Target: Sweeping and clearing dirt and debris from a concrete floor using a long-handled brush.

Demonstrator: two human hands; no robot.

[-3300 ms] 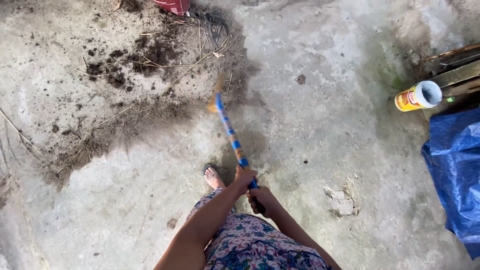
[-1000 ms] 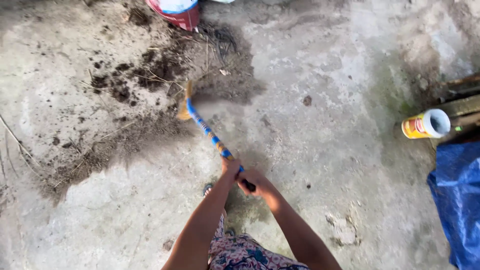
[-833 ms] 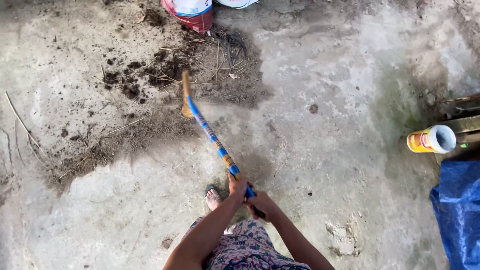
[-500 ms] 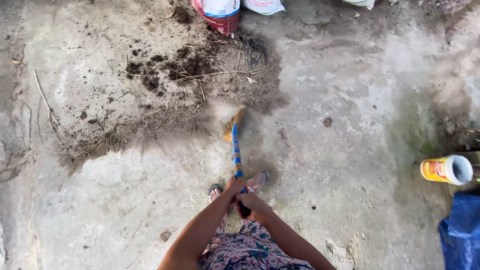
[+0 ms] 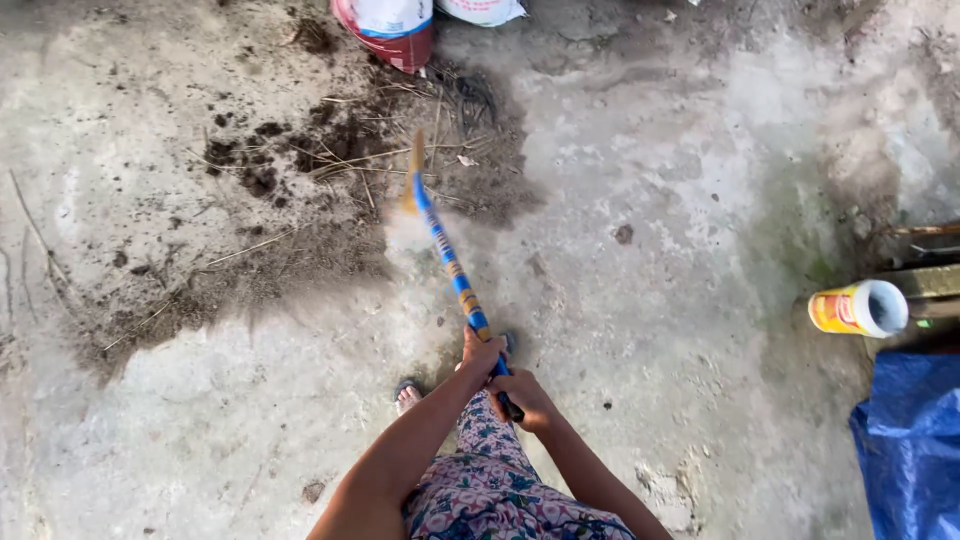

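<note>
Both of my hands grip a broom with a blue and orange striped handle (image 5: pixel 448 262). My left hand (image 5: pixel 481 355) holds the handle higher up the shaft, and my right hand (image 5: pixel 523 396) holds the end just below it. The straw head (image 5: pixel 411 172) is blurred and reaches into a dark patch of soil and dry stalks (image 5: pixel 300 160) on the concrete floor (image 5: pixel 650 180). My foot in a sandal (image 5: pixel 407 394) shows beside my floral skirt (image 5: pixel 490 490).
A red and white sack (image 5: pixel 390 25) stands at the top edge behind the dirt. A yellow tin with a white inside (image 5: pixel 858 308) lies on its side at the right, next to wooden boards (image 5: pixel 925 262). A blue tarp (image 5: pixel 912 450) fills the lower right corner.
The broom head has swung forward and to the left, from near my feet into the dirt patch. My hands have stayed on the handle. The view has shifted slightly.
</note>
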